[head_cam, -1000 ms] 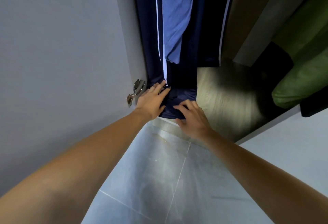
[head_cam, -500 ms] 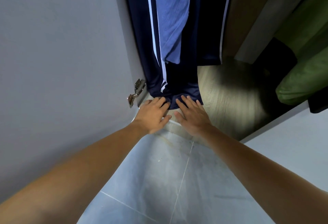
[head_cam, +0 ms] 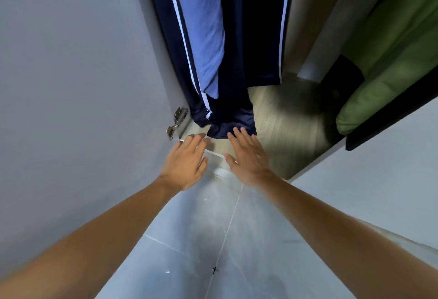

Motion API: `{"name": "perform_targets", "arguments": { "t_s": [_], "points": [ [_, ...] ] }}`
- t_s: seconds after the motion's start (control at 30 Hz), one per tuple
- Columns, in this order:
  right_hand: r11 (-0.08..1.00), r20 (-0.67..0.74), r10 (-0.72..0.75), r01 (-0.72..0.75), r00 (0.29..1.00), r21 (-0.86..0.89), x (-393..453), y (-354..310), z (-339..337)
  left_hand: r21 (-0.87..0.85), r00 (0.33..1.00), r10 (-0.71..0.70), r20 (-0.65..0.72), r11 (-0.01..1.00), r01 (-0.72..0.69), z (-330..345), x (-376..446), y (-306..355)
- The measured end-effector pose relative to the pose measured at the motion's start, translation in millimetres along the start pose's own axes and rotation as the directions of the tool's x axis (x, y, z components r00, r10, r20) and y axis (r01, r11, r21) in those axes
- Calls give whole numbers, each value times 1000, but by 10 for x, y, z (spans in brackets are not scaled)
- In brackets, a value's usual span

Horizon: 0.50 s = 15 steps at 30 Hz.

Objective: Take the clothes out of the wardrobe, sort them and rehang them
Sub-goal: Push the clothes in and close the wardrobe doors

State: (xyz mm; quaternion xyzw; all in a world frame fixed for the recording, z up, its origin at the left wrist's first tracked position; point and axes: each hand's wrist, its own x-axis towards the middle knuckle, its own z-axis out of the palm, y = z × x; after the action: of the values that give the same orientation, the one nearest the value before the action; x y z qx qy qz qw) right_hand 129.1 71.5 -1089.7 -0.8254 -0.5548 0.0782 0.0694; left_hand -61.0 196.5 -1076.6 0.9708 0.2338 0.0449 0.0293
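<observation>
Both hands low at the wardrobe floor (head_cam: 279, 118). Navy track pants (head_cam: 227, 66) hang just above that floor, hem nearly brushing it, a blue garment (head_cam: 201, 26) draped over them. Right hand (head_cam: 248, 156) flat, fingers straight, fingertips on the hem, possibly only touching. Left hand (head_cam: 187, 161) open, just beside the hem, holding nothing. Step looks like rehanging, smoothing the legs. Next: let go, reach for another garment.
</observation>
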Motion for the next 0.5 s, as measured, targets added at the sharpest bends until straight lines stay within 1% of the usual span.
{"name": "perform_targets", "arguments": {
  "t_s": [0.1,0.2,0.3,0.43,0.5],
  "points": [
    [999,3,-11,11,1000,43,-303,-300,-577,-17,997,-65,44,998,65,-665,-297,149],
    [995,29,8,-11,1000,95,-636,-658,-1428,-15,990,-129,59,991,130,-1601,-580,320],
    [986,69,22,-33,997,164,-1127,-1007,-2448,-59,975,-218,39,974,220,-2727,-899,542],
    [973,88,-5,-16,996,229,-1805,-1486,-3970,-96,963,-268,14,959,268,-4456,-1447,871],
    [969,84,-24,3,996,248,-2106,-1761,-4697,-83,954,-299,-12,951,297,-5352,-1755,1009]
  ]
}}
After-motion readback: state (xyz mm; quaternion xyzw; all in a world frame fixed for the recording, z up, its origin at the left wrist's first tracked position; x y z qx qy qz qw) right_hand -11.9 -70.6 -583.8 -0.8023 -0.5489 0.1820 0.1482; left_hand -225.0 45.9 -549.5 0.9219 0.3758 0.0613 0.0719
